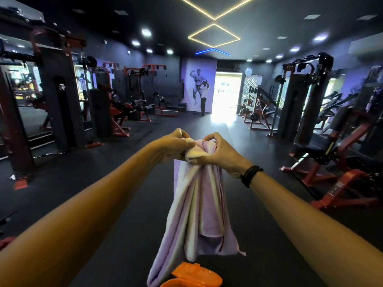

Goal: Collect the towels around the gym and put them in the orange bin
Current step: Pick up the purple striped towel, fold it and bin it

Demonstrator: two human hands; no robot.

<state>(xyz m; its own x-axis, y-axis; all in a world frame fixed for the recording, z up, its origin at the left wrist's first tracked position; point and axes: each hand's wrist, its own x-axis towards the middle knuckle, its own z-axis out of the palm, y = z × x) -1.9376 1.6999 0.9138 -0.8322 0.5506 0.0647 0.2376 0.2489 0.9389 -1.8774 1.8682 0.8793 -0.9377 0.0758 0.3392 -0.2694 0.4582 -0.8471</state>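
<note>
A pale purple and cream striped towel (196,208) hangs bunched from both my hands at chest height, its lower end dangling down. My left hand (176,145) pinches the towel's top left corner. My right hand (217,151) grips the gathered top beside it, the two hands nearly touching. Directly below the hanging towel, at the bottom edge of the view, the rim of the orange bin (196,275) shows; the towel's lower left fold hangs in front of the rim, so the rest of the bin is out of view.
Red and black weight machines (116,108) line the left side and more machines (323,129) stand on the right. A dark rubber floor aisle (186,125) runs ahead to a bright doorway (227,92), where a person (204,98) stands far off.
</note>
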